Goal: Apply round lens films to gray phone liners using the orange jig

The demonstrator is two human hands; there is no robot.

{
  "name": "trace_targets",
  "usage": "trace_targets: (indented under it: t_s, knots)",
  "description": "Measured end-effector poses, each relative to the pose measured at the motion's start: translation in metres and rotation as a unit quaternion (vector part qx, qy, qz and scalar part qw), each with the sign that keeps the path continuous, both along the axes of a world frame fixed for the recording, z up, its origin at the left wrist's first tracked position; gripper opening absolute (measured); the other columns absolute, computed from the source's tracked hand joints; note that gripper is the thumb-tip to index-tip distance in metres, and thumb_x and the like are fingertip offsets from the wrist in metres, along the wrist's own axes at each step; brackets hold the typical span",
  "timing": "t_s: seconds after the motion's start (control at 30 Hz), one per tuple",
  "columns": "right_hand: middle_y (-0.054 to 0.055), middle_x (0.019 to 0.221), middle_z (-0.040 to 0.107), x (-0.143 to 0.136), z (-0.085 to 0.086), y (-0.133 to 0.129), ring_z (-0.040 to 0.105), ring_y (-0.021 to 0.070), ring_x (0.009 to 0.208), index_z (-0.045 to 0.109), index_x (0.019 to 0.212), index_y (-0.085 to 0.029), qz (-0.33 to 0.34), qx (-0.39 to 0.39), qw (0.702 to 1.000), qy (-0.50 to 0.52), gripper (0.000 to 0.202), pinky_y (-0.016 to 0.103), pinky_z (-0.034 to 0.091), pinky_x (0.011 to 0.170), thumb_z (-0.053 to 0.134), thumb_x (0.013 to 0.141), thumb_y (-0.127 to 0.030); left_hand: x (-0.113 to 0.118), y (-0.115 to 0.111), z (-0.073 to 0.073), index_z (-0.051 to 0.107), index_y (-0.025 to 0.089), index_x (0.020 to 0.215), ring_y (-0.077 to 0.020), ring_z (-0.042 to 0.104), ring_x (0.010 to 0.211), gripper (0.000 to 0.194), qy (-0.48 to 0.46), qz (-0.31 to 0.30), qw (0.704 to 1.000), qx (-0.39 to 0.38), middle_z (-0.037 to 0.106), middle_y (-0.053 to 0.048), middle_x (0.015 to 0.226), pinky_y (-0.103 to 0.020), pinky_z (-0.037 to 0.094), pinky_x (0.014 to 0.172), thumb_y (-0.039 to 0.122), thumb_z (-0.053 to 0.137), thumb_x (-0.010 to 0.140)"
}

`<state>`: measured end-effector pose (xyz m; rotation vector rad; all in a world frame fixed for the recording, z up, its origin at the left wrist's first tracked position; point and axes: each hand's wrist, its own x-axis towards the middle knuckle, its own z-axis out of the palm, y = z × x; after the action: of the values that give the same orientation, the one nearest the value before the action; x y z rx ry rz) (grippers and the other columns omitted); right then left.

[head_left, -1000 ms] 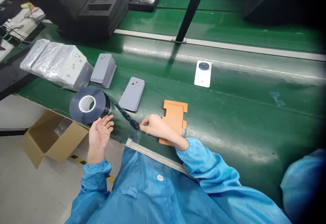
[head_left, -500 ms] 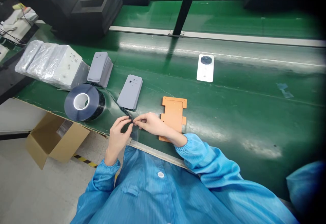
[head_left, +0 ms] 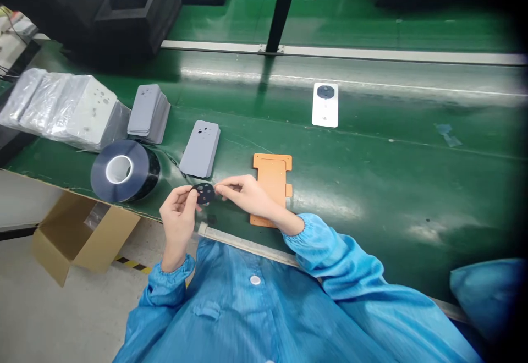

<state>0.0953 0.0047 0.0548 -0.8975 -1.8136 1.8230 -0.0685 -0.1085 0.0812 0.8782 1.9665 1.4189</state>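
A round black disc with several holes, like a phone camera lens cover, is pinched at its left side by my left hand. My right hand has thumb and forefinger pressed together at the disc's right edge. Behind the disc, a strip of clear film runs toward a large film roll on the left. An orange fixture plate lies flat, partly under my right forearm. Just beyond my hands sits a stack of grey phone back panels.
Another grey panel stack and plastic-wrapped white panels stand at left. A white panel with a black disc lies farther back. Black foam trays rise at back left. A cardboard box sits below the bench edge.
The black disc now shows face-up between my hands, where earlier only a dark edge showed at the strip. My left hand has turned slightly, and the whole view has shifted a little.
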Motion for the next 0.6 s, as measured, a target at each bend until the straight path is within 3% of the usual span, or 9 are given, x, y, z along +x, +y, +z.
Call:
trace_targets:
  t_s: [0.1,0.27,0.4,0.6]
  knots:
    - [0.007,0.090,0.080,0.021,0.004,0.002,0.071,0.0171,0.077,0.083,0.102,-0.016,-0.063,-0.044,0.997,0.031,0.033,0.029,0.057,0.072,0.072,0.087,-0.043,0.021,0.015,-0.002,0.071,0.018,0.097,-0.0132,0.064,0.058,0.022,-0.037,-0.053,0.998,-0.014,0.074,-0.003,0.082,-0.025,0.053,0.057,0.039,0.075,0.090]
    - [0.010,0.093,0.082,0.067,-0.008,0.013,0.076,0.0206,0.080,0.084,0.097,-0.016,-0.190,-0.028,0.981,-0.005,0.029,0.033,0.062,0.078,0.078,0.080,-0.040,0.053,0.045,-0.011,0.071,0.017,0.096,-0.0167,0.069,0.066,0.025,-0.100,-0.150,0.983,-0.026,0.075,-0.006,0.084,-0.026,0.052,0.058,0.040,0.076,0.086]
    - [0.011,0.096,0.083,0.101,-0.022,0.030,0.078,0.0241,0.087,0.084,0.098,-0.016,-0.283,-0.001,0.957,-0.066,0.028,0.036,0.064,0.081,0.078,0.079,-0.037,0.066,0.074,-0.034,0.071,0.018,0.099,-0.0174,0.070,0.077,0.022,-0.102,-0.178,0.978,-0.020,0.074,-0.007,0.088,-0.027,0.053,0.066,0.035,0.076,0.086]
    - [0.011,0.097,0.083,0.113,-0.037,0.042,0.077,0.0237,0.083,0.084,0.101,-0.016,-0.308,0.045,0.939,-0.146,0.029,0.037,0.061,0.080,0.072,0.083,-0.035,0.074,0.109,-0.067,0.070,0.017,0.101,-0.0129,0.062,0.071,0.020,-0.066,-0.230,0.971,-0.021,0.069,-0.003,0.087,-0.025,0.048,0.064,0.024,0.073,0.083]
